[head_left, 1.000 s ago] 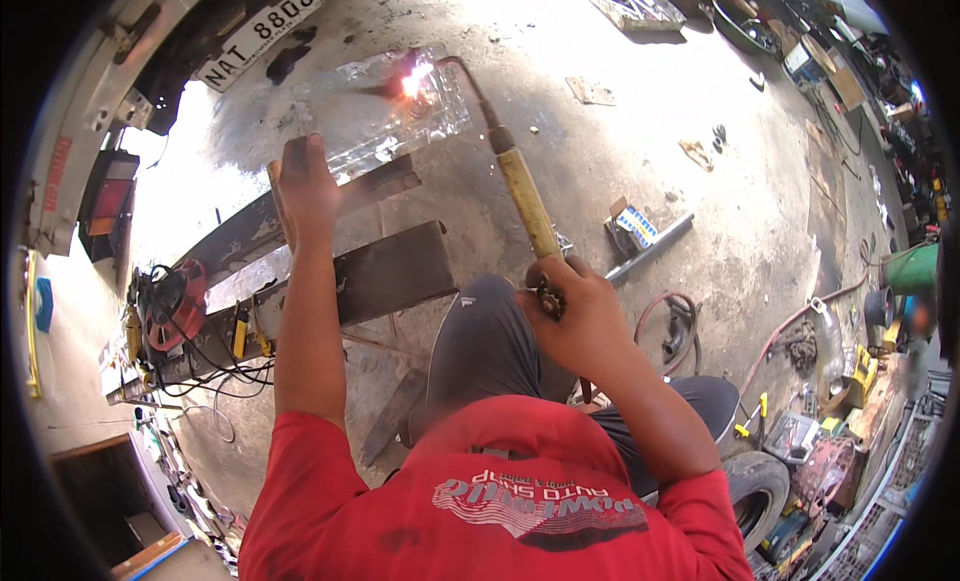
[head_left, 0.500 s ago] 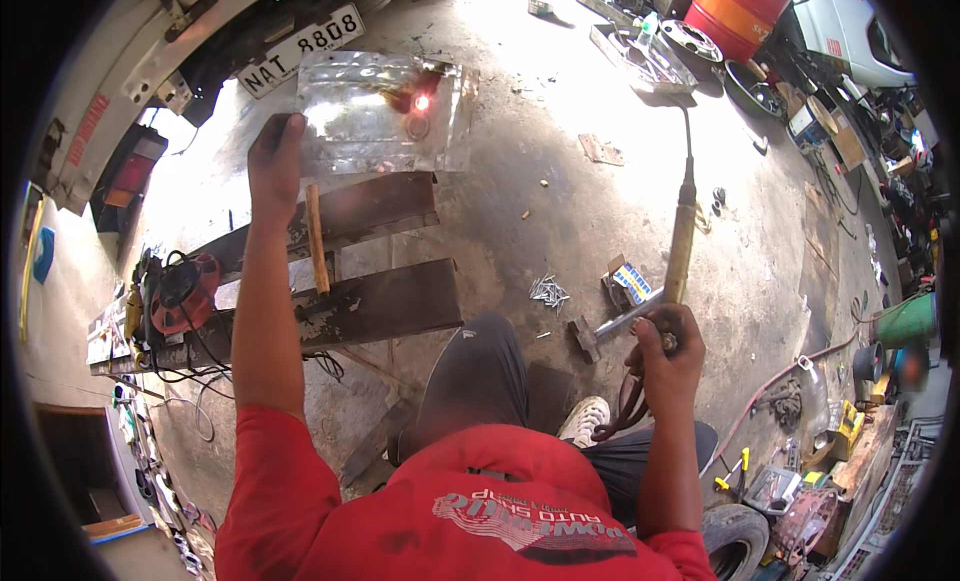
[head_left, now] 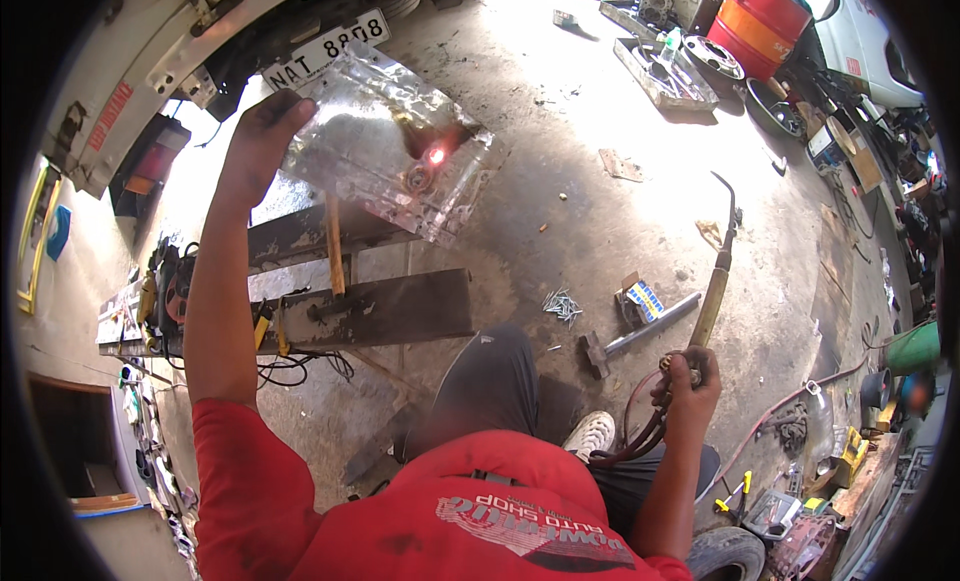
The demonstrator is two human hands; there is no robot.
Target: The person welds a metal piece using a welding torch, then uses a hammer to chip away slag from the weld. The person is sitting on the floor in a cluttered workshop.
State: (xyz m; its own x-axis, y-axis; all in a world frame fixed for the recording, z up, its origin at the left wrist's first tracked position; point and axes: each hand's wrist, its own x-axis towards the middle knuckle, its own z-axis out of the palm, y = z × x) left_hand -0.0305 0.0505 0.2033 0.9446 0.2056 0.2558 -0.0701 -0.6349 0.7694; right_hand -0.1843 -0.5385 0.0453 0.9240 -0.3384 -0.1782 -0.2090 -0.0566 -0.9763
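Observation:
Pinched at its left edge by my left hand [head_left: 262, 141] is a shiny, creased metal sheet [head_left: 365, 116], tilted above two dark steel beams [head_left: 400, 309]. A red-hot spot glows near its right end, with a scorched patch and a ring-shaped mark beside it. My right hand [head_left: 690, 383] is closed round the handle of a gas torch [head_left: 712, 306], clear of the sheet. The torch's bent tip points up and away, and I see no flame. Hoses [head_left: 640, 441] trail from the handle toward my lap. A wooden stick [head_left: 335, 246] lies across the beams, partly behind the sheet.
On the floor before me lie a hammer [head_left: 655, 323], a small box [head_left: 640, 299] and a pile of nails [head_left: 562, 306]. A tray of tools [head_left: 665, 76] and a red-orange drum [head_left: 760, 26] stand farther back. A vehicle's rear [head_left: 130, 91] is at the left.
The sheet has tilted, its right end swinging downward. The torch has shifted right and a little lower in the picture. Both hands keep their hold, and the view has shifted slightly.

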